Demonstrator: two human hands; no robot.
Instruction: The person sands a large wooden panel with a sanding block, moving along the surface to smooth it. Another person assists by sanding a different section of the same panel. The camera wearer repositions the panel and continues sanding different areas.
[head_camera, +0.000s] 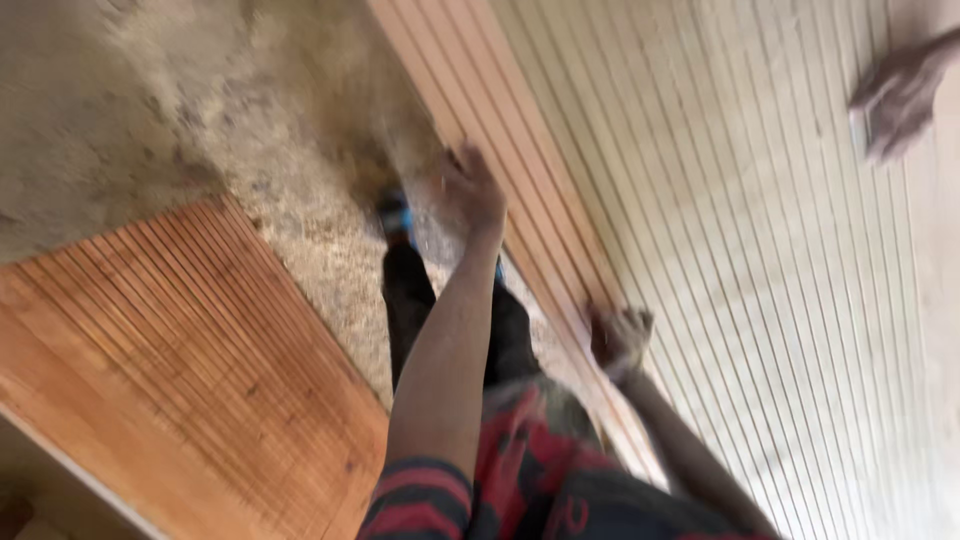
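On the sawdust-strewn floor (150, 120), left hand (472, 188) and right hand (618, 338) each curl around the grooved board's (720, 200) edge, apparently mid-lift

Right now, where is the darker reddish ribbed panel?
In the head view, the reddish ribbed panel lies at lower left on the sandy ground, left of the left hand, which rests on the pale ribbed panel's edge.

Grooved panel (720, 200) right; slatted board (190, 350) left, apart.
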